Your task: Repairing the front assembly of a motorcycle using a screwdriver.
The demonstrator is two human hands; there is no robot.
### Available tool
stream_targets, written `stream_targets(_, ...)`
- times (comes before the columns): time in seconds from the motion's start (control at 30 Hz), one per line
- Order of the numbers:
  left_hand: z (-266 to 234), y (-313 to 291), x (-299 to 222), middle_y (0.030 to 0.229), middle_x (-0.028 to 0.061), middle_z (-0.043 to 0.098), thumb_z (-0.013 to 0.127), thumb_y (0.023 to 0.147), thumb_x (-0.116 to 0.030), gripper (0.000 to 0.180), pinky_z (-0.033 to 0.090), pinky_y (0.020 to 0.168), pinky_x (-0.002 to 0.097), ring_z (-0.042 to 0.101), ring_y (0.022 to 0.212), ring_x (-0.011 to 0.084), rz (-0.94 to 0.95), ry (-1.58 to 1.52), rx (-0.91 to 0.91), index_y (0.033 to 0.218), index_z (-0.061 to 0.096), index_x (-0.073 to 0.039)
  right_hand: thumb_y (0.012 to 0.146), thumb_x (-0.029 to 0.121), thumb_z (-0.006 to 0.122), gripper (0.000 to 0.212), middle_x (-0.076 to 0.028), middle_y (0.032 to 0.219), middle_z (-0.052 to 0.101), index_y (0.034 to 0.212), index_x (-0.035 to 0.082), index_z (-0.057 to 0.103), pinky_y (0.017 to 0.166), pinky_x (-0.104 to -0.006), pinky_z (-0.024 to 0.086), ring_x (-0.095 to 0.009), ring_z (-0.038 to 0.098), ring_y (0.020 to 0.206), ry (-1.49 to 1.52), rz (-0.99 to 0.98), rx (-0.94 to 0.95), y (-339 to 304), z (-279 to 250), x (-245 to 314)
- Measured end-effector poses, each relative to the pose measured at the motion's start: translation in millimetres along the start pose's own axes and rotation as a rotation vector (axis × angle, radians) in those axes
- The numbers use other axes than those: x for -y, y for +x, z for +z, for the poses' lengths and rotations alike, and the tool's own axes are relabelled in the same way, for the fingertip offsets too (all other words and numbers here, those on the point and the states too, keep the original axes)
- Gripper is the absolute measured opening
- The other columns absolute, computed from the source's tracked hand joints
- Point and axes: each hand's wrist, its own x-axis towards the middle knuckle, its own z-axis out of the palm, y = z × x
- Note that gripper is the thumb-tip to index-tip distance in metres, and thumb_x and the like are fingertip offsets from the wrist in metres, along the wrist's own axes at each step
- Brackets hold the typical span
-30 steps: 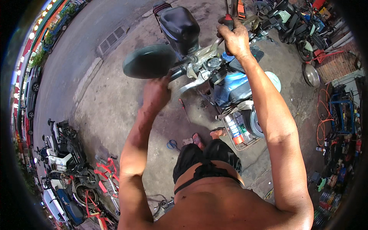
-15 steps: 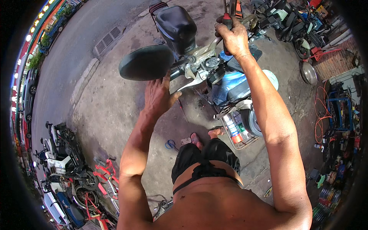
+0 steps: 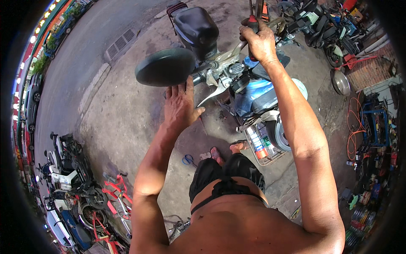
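Note:
A motorbike handlebar with a silver brake lever (image 3: 218,94) stands in front of me, and a round black mirror (image 3: 165,67) juts out at its left end. My left hand (image 3: 181,103) is at the handlebar grip just below the mirror, fingers stretched out and thumb apart. The mirror hides part of the grip, so how firmly the fingers touch it cannot be told. Farther right, my right hand (image 3: 261,42) is closed around a red-and-black-handled tool (image 3: 253,25), held upright; its far end leaves the picture. Blue-and-white bodywork (image 3: 256,95) lies below the handlebar.
A wire basket (image 3: 264,158) with spray cans is near my feet. Blue-handled scissors (image 3: 188,159) lie on the concrete. Parked motorbikes (image 3: 69,178) and a red bicycle frame (image 3: 118,186) stand at left. An orange hose (image 3: 353,122), a metal bowl (image 3: 341,82) and tools line the right side.
My left hand has shifted slightly right, its fingers straighter against the grip. Mirror and handlebar appear slightly farther right and up. My right hand keeps hold of the tool.

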Motion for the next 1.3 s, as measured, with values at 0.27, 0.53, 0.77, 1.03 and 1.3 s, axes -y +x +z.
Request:
stream_targets(0.27, 12, 1, 14, 0.134, 0.0257, 0.044, 0.083, 0.062, -0.016, 0.091, 0.030, 0.107, 0.0508, 0.042, 0.125, 0.0427, 0.002, 0.041, 0.001, 0.138, 0.036, 0.005, 0.080, 0.030, 0.066, 0.037, -0.010, 0.074, 0.069, 0.102, 0.000, 0.066, 0.071, -0.0313, 0.051, -0.017, 0.066, 0.071, -0.005, -0.013, 0.010, 1, 2, 2)
stream_targets(0.53, 7, -2, -5, 0.135, 0.0241, 0.044, 0.081, 0.066, -0.015, 0.087, 0.031, 0.107, 0.0490, 0.042, 0.126, 0.0411, -0.041, 0.112, -0.005, 0.139, 0.037, 0.003, 0.080, 0.032, 0.066, 0.038, -0.010, 0.074, 0.070, 0.102, 0.000, 0.065, 0.074, -0.0318, 0.050, -0.020, 0.066, 0.072, -0.031, -0.038, 0.009, 0, -1, 2)
stream_targets(0.77, 18, 0, 14, 0.138, 0.0247, 0.041, 0.083, 0.065, -0.019, 0.092, 0.028, 0.109, 0.0511, 0.038, 0.129, 0.0410, -0.041, 0.058, 0.016, 0.141, 0.035, 0.004, 0.080, 0.031, 0.066, 0.036, -0.010, 0.075, 0.070, 0.099, 0.000, 0.066, 0.075, -0.0314, 0.050, -0.020, 0.066, 0.073, -0.005, -0.020, -0.004, 1, 4, 2)
stream_targets(1.03, 9, -2, -5, 0.135, 0.0237, 0.046, 0.082, 0.065, -0.016, 0.087, 0.030, 0.107, 0.0510, 0.042, 0.126, 0.0404, -0.091, 0.137, -0.025, 0.138, 0.039, 0.002, 0.081, 0.031, 0.066, 0.036, -0.009, 0.075, 0.070, 0.099, 0.000, 0.066, 0.074, -0.0309, 0.050, -0.019, 0.066, 0.073, 0.017, -0.015, 0.001, -1, 3, 4)
stream_targets(1.3, -3, 3, -7, 0.134, 0.0248, 0.045, 0.083, 0.064, -0.015, 0.090, 0.031, 0.107, 0.0509, 0.042, 0.126, 0.0410, -0.049, 0.016, 0.004, 0.139, 0.036, 0.004, 0.080, 0.031, 0.066, 0.037, -0.010, 0.074, 0.070, 0.101, 0.001, 0.066, 0.073, -0.0316, 0.051, -0.018, 0.066, 0.072, 0.030, 0.002, -0.004, 1, 4, -1)
